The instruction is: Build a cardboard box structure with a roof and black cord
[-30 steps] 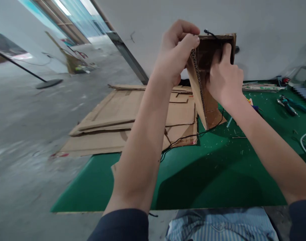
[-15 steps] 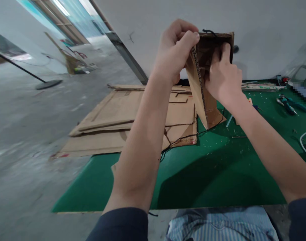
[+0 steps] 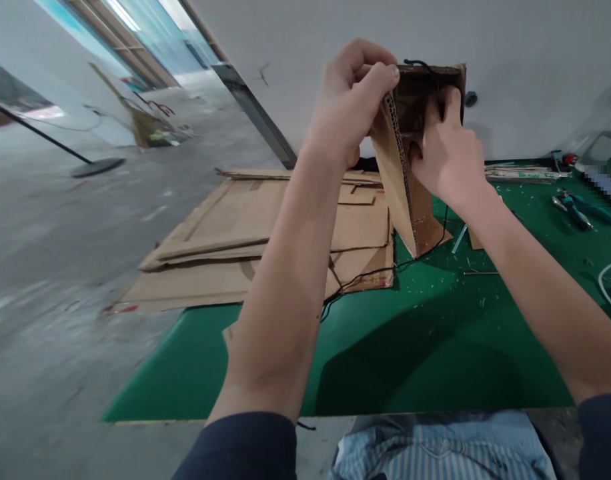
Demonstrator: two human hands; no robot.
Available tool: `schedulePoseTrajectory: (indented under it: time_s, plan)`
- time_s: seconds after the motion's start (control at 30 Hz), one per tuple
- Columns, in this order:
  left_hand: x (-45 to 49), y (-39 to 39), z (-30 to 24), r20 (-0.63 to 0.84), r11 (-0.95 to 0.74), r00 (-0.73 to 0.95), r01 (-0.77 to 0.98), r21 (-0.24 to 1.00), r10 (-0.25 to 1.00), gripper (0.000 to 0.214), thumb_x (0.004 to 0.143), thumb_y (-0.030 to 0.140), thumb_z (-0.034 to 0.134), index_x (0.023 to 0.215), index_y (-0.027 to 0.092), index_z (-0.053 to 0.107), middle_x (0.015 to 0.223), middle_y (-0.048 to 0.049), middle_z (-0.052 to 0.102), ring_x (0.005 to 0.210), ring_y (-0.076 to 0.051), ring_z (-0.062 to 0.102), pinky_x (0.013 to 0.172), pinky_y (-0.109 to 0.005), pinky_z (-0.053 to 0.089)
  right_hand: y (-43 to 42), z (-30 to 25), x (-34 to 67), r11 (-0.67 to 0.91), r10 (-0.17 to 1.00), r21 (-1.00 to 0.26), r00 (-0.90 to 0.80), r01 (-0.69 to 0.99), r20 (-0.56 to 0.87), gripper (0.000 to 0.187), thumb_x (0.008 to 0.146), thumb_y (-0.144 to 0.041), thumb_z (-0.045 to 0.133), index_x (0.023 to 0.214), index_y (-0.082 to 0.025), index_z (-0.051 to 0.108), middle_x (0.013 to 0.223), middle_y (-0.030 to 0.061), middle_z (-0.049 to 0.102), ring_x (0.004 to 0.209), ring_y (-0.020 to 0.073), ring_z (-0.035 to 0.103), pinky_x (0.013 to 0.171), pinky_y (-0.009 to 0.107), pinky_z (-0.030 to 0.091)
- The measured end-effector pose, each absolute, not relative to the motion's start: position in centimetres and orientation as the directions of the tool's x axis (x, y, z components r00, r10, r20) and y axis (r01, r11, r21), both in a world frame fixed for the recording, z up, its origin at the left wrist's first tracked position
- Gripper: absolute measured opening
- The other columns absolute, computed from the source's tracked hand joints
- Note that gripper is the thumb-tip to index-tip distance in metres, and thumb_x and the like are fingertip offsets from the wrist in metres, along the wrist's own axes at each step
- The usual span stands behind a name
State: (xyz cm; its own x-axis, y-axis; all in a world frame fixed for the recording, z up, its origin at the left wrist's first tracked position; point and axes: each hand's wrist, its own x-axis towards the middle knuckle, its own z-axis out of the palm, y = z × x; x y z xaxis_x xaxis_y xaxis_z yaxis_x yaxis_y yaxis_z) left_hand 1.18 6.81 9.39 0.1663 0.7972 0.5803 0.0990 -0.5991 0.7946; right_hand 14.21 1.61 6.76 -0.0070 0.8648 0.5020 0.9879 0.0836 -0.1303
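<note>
A cardboard box [image 3: 396,173] stands upright on the green table, its open side towards me and its inside in shadow. My left hand [image 3: 358,100] pinches the box's upper left edge between thumb and fingers. Inside the upper part of the box is my right hand [image 3: 448,143], fingers bent upward under the top panel; the fingertips are in shadow, and what they hold is hidden. A short end of black cord [image 3: 418,63] lies on the box top. More black cord [image 3: 375,271] runs from below my right hand along the table to the left.
Flat cardboard sheets [image 3: 225,213] lie stacked on the left, overhanging the green table [image 3: 410,360]. Pliers [image 3: 573,208], a thin metal rod [image 3: 480,273] and a white cable [image 3: 603,283] lie on the right. A wall [image 3: 525,67] rises behind the table.
Almost nothing differs. The fingers of my right hand have shifted slightly inside the box, and the box's left panel has moved a touch to the right.
</note>
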Motion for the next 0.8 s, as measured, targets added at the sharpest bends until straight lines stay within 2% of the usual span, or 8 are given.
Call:
schedulePoseTrajectory:
  time_s: [0.17, 0.3, 0.37, 0.5, 0.57, 0.67, 0.73, 0.8]
  plan:
    - [1.1, 5.9, 9.9, 0.548, -0.575, 0.193, 0.136, 0.806, 0.814, 0.015, 0.072, 0.024, 0.058, 0.086, 0.027, 0.062, 0.077, -0.0009, 0.048, 0.065, -0.013, 0.04, 0.051, -0.026, 0.03, 1.9, 6.2, 14.3, 0.066, 0.869, -0.166, 0.025, 0.984, 0.495, 0.067, 0.087, -0.033, 0.041, 0.151, -0.022, 0.023, 0.16, 0.0167, 0.019, 0.092, 0.0309, 0.067, 0.078, 0.047, 0.052]
    - [0.4, 6.1, 10.5, 0.481, -0.531, 0.251, 0.206, 0.822, 0.84, 0.027, 0.072, 0.02, 0.059, 0.097, 0.027, 0.066, 0.088, -0.0024, 0.054, 0.077, -0.016, 0.05, 0.058, -0.028, 0.041, 2.1, 5.8, 14.4, 0.098, 0.86, -0.185, 0.01, 0.978, 0.51, 0.075, 0.084, -0.028, 0.049, 0.152, -0.021, 0.02, 0.159, 0.019, 0.017, 0.086, 0.0328, 0.067, 0.075, 0.051, 0.052]
    - [0.0, 6.6, 10.8, 0.437, -0.502, 0.277, 0.237, 0.832, 0.855, 0.027, 0.073, 0.018, 0.059, 0.097, 0.026, 0.068, 0.089, -0.0036, 0.056, 0.081, -0.018, 0.053, 0.063, -0.032, 0.045, 1.8, 5.5, 14.6, 0.135, 0.838, -0.214, 0.003, 0.967, 0.546, 0.073, 0.082, -0.025, 0.052, 0.15, -0.021, 0.025, 0.157, 0.0197, 0.019, 0.087, 0.0327, 0.066, 0.075, 0.052, 0.052]
    - [-0.4, 7.3, 10.9, 0.407, -0.487, 0.325, 0.221, 0.845, 0.854, 0.026, 0.072, 0.014, 0.061, 0.095, 0.025, 0.07, 0.088, -0.0055, 0.059, 0.079, -0.019, 0.053, 0.068, -0.04, 0.049, 0.5, 3.9, 16.2, 0.339, 0.7, -0.304, -0.023, 0.891, 0.714, 0.049, 0.084, -0.026, 0.053, 0.131, -0.022, 0.043, 0.143, 0.0171, 0.037, 0.105, 0.0304, 0.058, 0.079, 0.045, 0.053]
    - [-0.5, 7.3, 10.9, 0.4, -0.482, 0.342, 0.2, 0.853, 0.85, 0.026, 0.072, 0.011, 0.062, 0.093, 0.024, 0.07, 0.088, -0.0054, 0.059, 0.078, -0.019, 0.053, 0.075, -0.047, 0.051, 0.2, 3.1, 17.4, 0.455, 0.595, -0.334, -0.003, 0.825, 0.804, 0.038, 0.087, -0.031, 0.052, 0.124, -0.024, 0.044, 0.133, 0.0161, 0.042, 0.106, 0.0264, 0.056, 0.075, 0.039, 0.054]
    - [-0.5, 6.9, 11.0, 0.388, -0.467, 0.367, 0.154, 0.871, 0.845, 0.029, 0.074, 0.003, 0.057, 0.092, 0.021, 0.07, 0.086, -0.0041, 0.059, 0.075, -0.016, 0.052, 0.09, -0.058, 0.049, 0.7, 2.6, 19.0, 0.532, 0.506, -0.444, 0.149, 0.721, 0.849, 0.04, 0.088, -0.036, 0.053, 0.124, -0.025, 0.039, 0.127, 0.0152, 0.043, 0.103, 0.0224, 0.056, 0.074, 0.037, 0.054]
    - [-0.5, 6.7, 11.1, 0.4, -0.481, 0.391, 0.133, 0.867, 0.829, 0.032, 0.076, -0.001, 0.052, 0.096, 0.018, 0.069, 0.088, -0.0035, 0.06, 0.076, -0.014, 0.053, 0.097, -0.061, 0.045, 1.4, 2.7, 19.7, 0.553, 0.569, -0.548, 0.197, 0.627, 0.799, 0.044, 0.088, -0.036, 0.055, 0.127, -0.025, 0.038, 0.126, 0.0135, 0.045, 0.105, 0.0217, 0.056, 0.076, 0.037, 0.054]
    - [-0.3, 6.8, 11.0, 0.408, -0.506, 0.43, 0.142, 0.851, 0.806, 0.036, 0.079, -0.004, 0.048, 0.101, 0.015, 0.069, 0.091, -0.0029, 0.06, 0.081, -0.014, 0.056, 0.1, -0.061, 0.044, 2.1, 2.9, 20.0, 0.566, 0.666, -0.614, 0.134, 0.549, 0.734, 0.044, 0.089, -0.034, 0.054, 0.129, -0.026, 0.038, 0.123, 0.0107, 0.052, 0.104, 0.0208, 0.058, 0.078, 0.036, 0.054]
